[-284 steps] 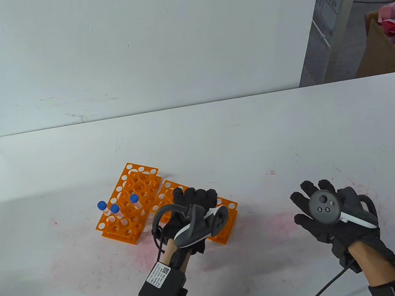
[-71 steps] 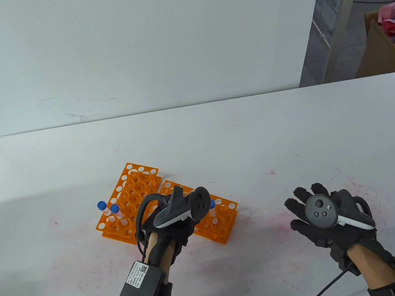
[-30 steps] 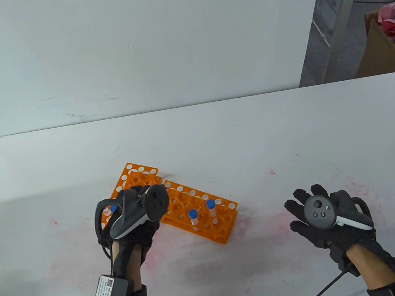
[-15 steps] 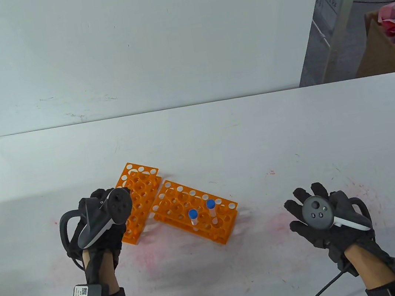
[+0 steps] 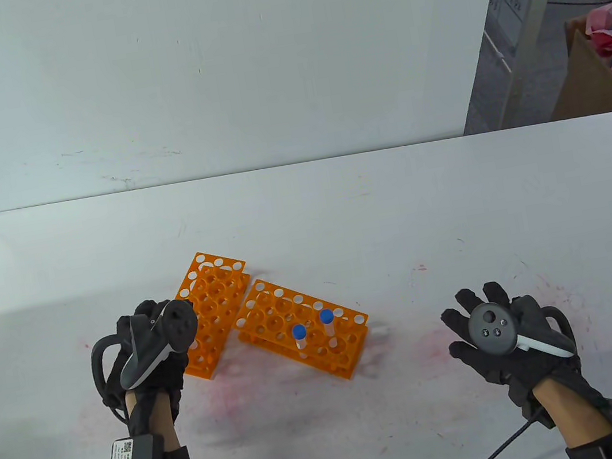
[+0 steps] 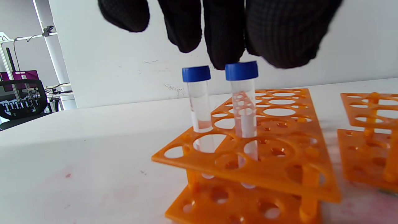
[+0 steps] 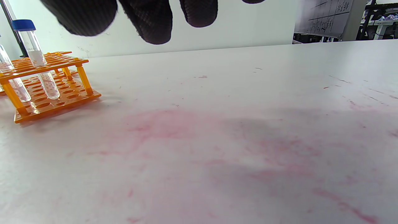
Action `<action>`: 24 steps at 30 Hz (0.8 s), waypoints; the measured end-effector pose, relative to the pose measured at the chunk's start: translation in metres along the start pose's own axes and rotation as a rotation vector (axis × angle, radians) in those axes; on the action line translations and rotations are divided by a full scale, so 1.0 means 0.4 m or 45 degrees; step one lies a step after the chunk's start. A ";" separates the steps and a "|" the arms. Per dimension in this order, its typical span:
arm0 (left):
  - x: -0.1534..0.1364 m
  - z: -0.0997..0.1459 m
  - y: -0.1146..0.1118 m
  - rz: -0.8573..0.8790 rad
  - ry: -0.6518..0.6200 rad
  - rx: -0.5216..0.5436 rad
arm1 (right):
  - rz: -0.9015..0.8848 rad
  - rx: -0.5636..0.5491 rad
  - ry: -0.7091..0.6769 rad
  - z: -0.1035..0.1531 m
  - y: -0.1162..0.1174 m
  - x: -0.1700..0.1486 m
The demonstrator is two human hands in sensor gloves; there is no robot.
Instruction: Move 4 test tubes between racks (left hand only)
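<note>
Two orange racks [image 5: 302,327] are set on a pink-stained white table [image 5: 453,206], backed by a white board [image 5: 200,72]
Two blue-capped tubes [image 6: 242,102] are overhung by the left hand [image 5: 147,347], unheld; the right hand [image 5: 503,337] is spread flat

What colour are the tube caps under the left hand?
Blue caps, clearest in the left wrist view.

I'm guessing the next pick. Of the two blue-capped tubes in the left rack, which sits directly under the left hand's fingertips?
The right-hand clear blue-capped tube in the wrist view: the left hand's fingertips hang just above its cap, while the other tube stands clear to the side.
</note>
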State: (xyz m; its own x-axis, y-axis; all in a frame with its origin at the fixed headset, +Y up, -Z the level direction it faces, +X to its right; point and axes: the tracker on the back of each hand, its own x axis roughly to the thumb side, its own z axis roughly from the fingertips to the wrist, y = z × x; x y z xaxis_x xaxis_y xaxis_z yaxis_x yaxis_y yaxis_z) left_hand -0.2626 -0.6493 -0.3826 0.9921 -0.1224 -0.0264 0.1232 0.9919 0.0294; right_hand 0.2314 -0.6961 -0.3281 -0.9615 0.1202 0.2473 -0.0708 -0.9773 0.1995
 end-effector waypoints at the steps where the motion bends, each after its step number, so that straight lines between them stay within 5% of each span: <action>1: 0.000 0.000 -0.003 -0.010 0.002 0.010 | 0.003 -0.001 -0.003 -0.001 0.001 0.000; 24: 0.044 -0.006 -0.050 -0.218 0.073 0.189 | 0.015 -0.030 -0.006 0.006 -0.010 0.002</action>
State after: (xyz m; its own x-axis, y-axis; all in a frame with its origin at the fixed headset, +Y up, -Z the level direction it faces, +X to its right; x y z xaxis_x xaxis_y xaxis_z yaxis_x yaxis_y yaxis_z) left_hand -0.2476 -0.6711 -0.3860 0.9540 -0.2825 -0.1005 0.2961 0.9407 0.1658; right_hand 0.2314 -0.6915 -0.3264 -0.9610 0.1096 0.2540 -0.0661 -0.9825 0.1739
